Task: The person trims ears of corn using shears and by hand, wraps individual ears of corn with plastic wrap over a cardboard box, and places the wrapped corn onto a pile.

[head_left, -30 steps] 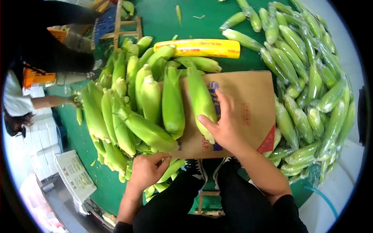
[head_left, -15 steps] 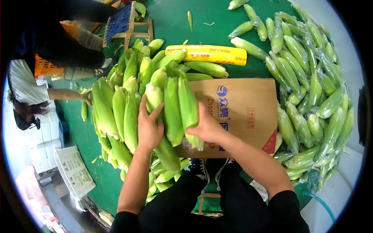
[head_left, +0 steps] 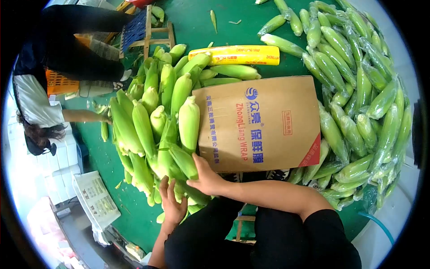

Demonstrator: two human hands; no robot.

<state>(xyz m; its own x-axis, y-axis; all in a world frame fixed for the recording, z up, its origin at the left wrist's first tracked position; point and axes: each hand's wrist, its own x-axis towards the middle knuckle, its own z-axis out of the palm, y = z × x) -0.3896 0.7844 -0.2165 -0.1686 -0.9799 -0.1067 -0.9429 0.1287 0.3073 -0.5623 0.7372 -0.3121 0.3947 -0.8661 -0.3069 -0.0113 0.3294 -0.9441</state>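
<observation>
Lower than half a second ago, the right hand (head_left: pixel 209 177) and left hand (head_left: pixel 174 208) have come down from the ears at the left edge of the cardboard box (head_left: pixel 268 134) to the near edge of the corn heap (head_left: pixel 141 130). That leaves a column of lettering on the box's left part in view where ears lay across it, and I judge that the handling has shifted from the box back to the heap.

From my remote view, the right forearm reaches leftward across the lap, thumb and forefinger parted around the lower end of a green ear (head_left: pixel 181 161); I cannot tell whether they press on it. The left hand reaches up from below, its fingers loosely spread and thumb apart, just beside a darker ear (head_left: pixel 192 192) between the two hands.

Beyond the right fingers, a pale ear (head_left: pixel 189 125) lies along the box's left edge; farther beyond I see a yellow roll (head_left: pixel 235 56). Well to their right are the film-wrapped ears (head_left: pixel 338 67). Beyond the left fingers and farther left, a co-worker's arm (head_left: pixel 87 115) reaches the heap's far side.
</observation>
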